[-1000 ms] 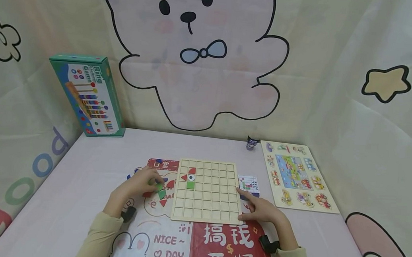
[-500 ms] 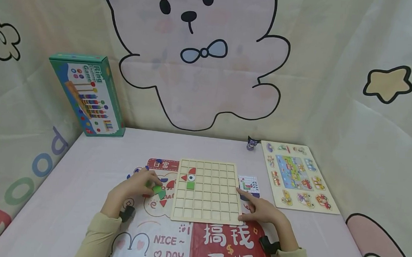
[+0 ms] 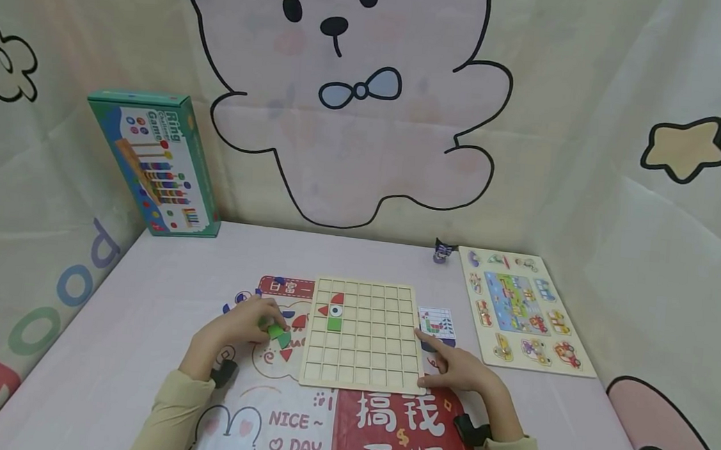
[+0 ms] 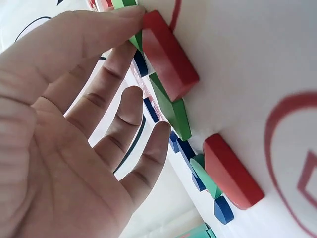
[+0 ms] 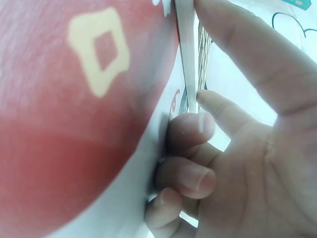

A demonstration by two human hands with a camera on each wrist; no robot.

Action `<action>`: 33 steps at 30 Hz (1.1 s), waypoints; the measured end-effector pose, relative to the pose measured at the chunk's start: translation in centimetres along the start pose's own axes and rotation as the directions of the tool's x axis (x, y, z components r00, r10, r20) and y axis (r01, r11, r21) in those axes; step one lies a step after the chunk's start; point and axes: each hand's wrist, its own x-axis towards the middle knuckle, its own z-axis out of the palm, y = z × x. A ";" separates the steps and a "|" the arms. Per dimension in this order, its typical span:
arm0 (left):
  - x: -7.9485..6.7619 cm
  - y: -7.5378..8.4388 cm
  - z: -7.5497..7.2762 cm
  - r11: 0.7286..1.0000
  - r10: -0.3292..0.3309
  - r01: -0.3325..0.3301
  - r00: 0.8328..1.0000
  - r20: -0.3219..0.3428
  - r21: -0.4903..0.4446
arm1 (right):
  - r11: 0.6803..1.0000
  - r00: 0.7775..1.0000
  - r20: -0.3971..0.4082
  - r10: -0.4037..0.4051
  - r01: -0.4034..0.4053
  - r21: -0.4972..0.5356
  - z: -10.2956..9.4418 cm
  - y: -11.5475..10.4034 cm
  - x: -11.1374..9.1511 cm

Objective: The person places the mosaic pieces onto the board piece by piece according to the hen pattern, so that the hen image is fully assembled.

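My left hand (image 3: 243,325) is low over scattered coloured blocks left of the pale gridded board (image 3: 376,355). In the left wrist view, its thumb and index finger pinch a green block (image 4: 134,41), mostly hidden; the other fingers are loosely bent. A red block (image 4: 171,57) and a longer green block (image 4: 171,111) lie beside the fingertips. On the board sit a red piece (image 3: 337,298), a red triangle (image 3: 324,311), an eye tile (image 3: 335,311) and a green square (image 3: 334,325). My right hand (image 3: 460,368) touches the board's right edge with straight index finger and thumb, its other fingers folded under.
A small pattern card (image 3: 437,322) lies right of the board. Farther right is a picture puzzle board (image 3: 520,309), with a small dark figurine (image 3: 442,251) near its corner. A green toy box (image 3: 157,165) stands at the back left. A printed mat (image 3: 296,423) lies under the board.
My left hand has shifted slightly left and back again among the green blocks, with more green showing at its fingertips than at first. The right hand and the board have stayed put.
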 end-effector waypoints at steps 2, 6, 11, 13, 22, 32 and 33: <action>0.0 0.0 0.0 1.000 0.004 -0.004 1.000 -0.001 0.009 | 1.000 1.000 -0.003 -0.009 0.009 -0.004 0.0 0.0 0.0; -0.1 0.2 -0.1 1.000 0.002 -0.001 1.000 -0.024 0.023 | 1.000 1.000 -0.007 -0.016 0.016 -0.006 0.0 -0.1 0.0; -0.3 0.2 -0.3 0.999 -0.018 0.020 0.998 -0.052 0.028 | 1.000 1.000 -0.008 -0.017 0.017 -0.012 0.0 -0.1 0.1; -0.3 0.2 -0.3 0.999 -0.020 0.022 0.998 -0.057 0.029 | 1.000 1.000 -0.009 -0.018 0.018 -0.014 0.1 -0.1 0.1; 0.3 0.5 0.1 0.990 0.128 -0.120 0.985 -0.119 0.071 | 1.000 1.000 -0.010 -0.022 0.022 -0.022 0.1 0.0 0.0; 1.0 2.4 1.2 0.983 0.144 -0.125 0.980 -0.138 0.135 | 1.000 1.000 -0.008 -0.016 0.016 -0.016 0.2 0.4 0.2; 1.1 2.7 1.2 0.982 0.149 -0.129 0.979 -0.139 0.138 | 1.000 1.000 -0.008 -0.015 0.015 -0.016 0.2 0.4 0.2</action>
